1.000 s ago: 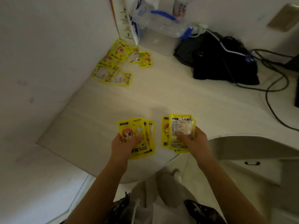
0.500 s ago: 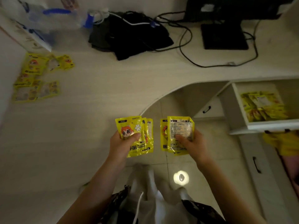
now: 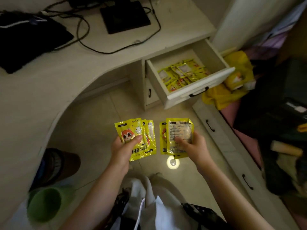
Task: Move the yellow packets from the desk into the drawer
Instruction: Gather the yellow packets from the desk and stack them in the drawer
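Observation:
My left hand (image 3: 123,149) grips a small stack of yellow packets (image 3: 132,130), the top one printed with a cartoon face. My right hand (image 3: 193,146) grips a second stack of yellow packets (image 3: 179,128), its top one showing the text side. Both stacks are held over the floor, below and left of the open white drawer (image 3: 199,84). Several yellow packets (image 3: 181,73) lie inside that drawer. The packets left on the desk are out of view.
The curved white desk (image 3: 58,77) carries a black bag (image 3: 28,40), cables and a black monitor base (image 3: 124,15). A green cup (image 3: 44,204) and a dark stool (image 3: 59,165) sit lower left. Yellow cloth (image 3: 232,87) and clutter lie right of the drawer.
My view has swung right from the desk corner to the open drawer. Both hands have kept their packet stacks and come off the desk edge.

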Motion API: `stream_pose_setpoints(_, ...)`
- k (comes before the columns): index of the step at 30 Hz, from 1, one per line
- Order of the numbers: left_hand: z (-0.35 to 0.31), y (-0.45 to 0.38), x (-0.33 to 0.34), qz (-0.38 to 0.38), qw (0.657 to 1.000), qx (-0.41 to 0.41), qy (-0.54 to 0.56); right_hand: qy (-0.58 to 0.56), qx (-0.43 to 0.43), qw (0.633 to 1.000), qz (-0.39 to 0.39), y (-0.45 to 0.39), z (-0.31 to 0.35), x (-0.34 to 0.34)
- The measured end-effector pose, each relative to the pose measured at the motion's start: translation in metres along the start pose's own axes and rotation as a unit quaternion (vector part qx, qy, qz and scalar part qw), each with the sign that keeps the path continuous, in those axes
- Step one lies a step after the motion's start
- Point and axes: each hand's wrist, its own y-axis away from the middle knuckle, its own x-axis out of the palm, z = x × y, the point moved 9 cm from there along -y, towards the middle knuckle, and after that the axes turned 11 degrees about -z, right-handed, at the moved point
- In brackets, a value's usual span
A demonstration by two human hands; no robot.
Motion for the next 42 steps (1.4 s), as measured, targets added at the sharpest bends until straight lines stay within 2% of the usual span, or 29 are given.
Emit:
stream_pose_setpoints(5,-0.013,0.008,0.066,0.034,0.999,0.018,-0.028,-0.028,0.018,0.999,-0.041,-0.029,-0.002,-0.049)
stream_pose_setpoints(11,-0.039,-0.022,0.128,0.051,0.997,0.022,-0.052,-0.047,0.025,0.996,-0.075,-0.084,0.016,-0.076)
stream_pose_setpoints(25,-0.137,-0.115,0.249,0.050,0.997,0.024,-0.050,-0.041,-0.007,0.995,-0.087,-0.242,0.116,-0.076)
stream_pose_setpoints(34,-0.146,-0.140,0.295,0.001,0.999,0.007,-0.033,-0.028,0.003,0.999,-0.041,-0.325,0.146,-0.076)
stream_pose_setpoints(42,-0.139,-0.134,0.348,-0.072,0.997,-0.007,0.004,0.050,-0.018,0.997,0.057,-0.398,0.169,-0.085)
